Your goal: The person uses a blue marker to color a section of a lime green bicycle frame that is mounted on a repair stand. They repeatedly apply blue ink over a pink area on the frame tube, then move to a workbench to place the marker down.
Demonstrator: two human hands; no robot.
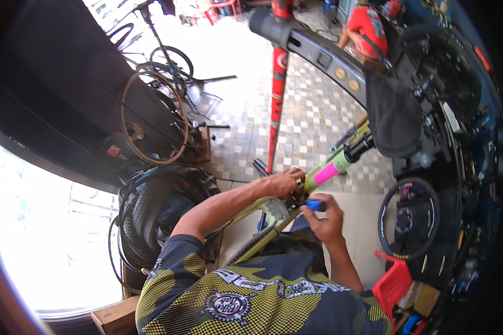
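An olive-green bicycle frame (274, 211) with a pink band (326, 173) runs slantwise in front of me, toward a black part at its upper end. My left hand (285, 182) is closed over the frame near its middle joint. My right hand (325, 216) sits just below it and grips a small blue-handled tool (317, 205), whose tip is pressed against the frame. The tool's tip is hidden between my two hands.
A red work-stand pole (278, 84) rises behind the frame. Stacked tyres (151, 215) and a rusty rim (151, 117) lie left. A small wheel (408, 219), a red bin (394, 283) and cluttered shelves stand right. A person in a red shirt (366, 25) crouches far back.
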